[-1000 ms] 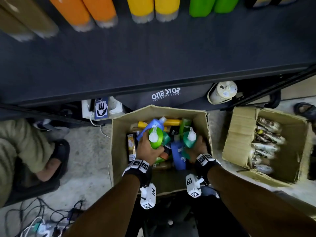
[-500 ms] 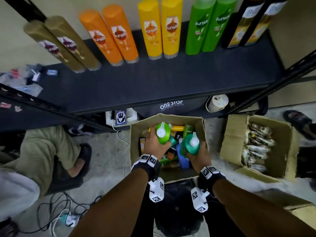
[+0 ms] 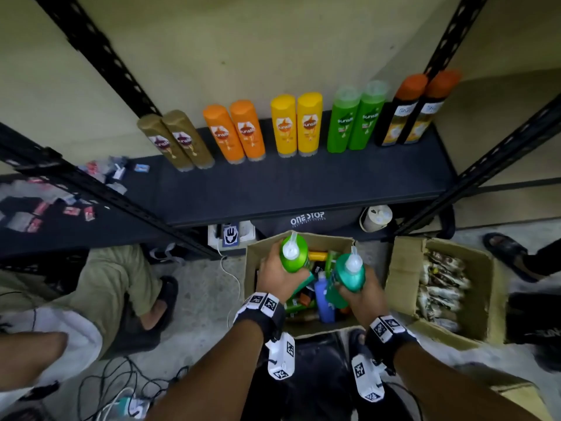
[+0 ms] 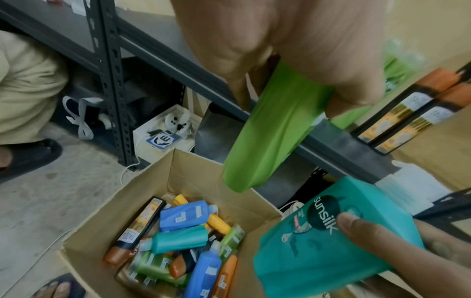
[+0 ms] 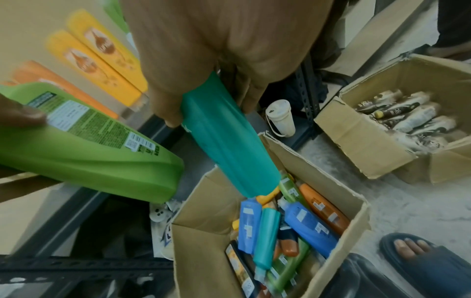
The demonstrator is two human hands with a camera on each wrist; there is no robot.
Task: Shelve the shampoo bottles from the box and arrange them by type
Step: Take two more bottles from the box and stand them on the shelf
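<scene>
Above box (image 3: pixel 253 262), hands grip green bottle (image 3: pixel 294 253), teal bottle (image 3: pixel 350 273).

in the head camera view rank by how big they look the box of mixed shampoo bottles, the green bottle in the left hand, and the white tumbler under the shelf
1. box of mixed shampoo bottles
2. green bottle, though it is nearer the camera
3. white tumbler

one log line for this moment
left hand: holds green bottle | right hand: holds teal bottle | both above box
</scene>
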